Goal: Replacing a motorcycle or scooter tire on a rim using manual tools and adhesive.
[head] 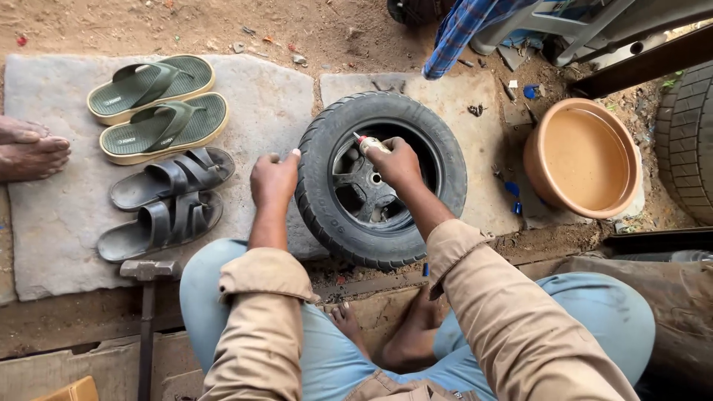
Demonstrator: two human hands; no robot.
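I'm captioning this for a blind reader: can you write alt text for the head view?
A squatting person's right hand holds a small tube over a tyre lying flat on stone slabs, while the left hand grips its edge. Sandals, a hammer and a basin of murky water lie around.

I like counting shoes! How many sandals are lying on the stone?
4. Two green flip-flops, one above the other, lie at the slab's top left. Two dark grey sandals, one above the other, lie just below them, left of the tyre. None look hidden.
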